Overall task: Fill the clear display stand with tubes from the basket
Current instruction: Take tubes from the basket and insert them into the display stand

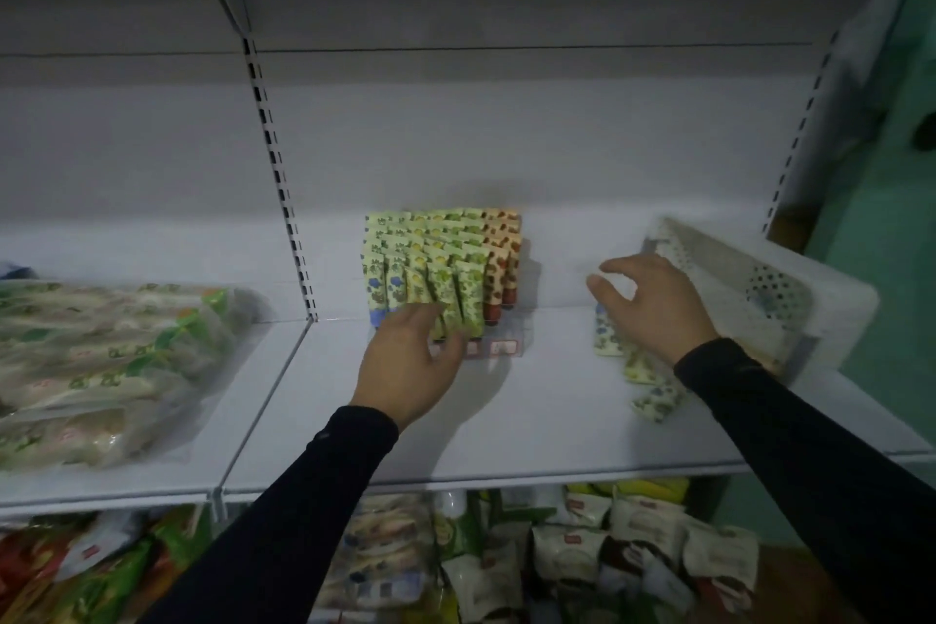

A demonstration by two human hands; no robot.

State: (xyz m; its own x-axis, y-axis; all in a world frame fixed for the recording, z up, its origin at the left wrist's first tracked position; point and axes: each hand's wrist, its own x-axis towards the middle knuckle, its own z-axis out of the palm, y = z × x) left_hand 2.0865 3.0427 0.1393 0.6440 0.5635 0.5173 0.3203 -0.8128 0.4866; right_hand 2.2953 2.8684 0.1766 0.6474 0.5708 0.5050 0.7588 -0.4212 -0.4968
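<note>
The clear display stand [509,350] stands mid-shelf, packed with rows of upright printed tubes [445,248] in green, yellow, blue and brown patterns. My left hand [410,360] is at the stand's front row, its fingers curled round a green-patterned tube [445,304]. My right hand [653,304] hovers with fingers spread and relaxed above several loose tubes [608,334] lying on the shelf. Just right of them the white perforated basket [759,289] lies tipped on its side, its opening toward the hand.
A white shelf [506,421] carries everything, with a slotted upright [283,198] left of the stand. Bagged goods in clear plastic [101,360] lie on the left section. The shelf below holds many snack packets [582,557].
</note>
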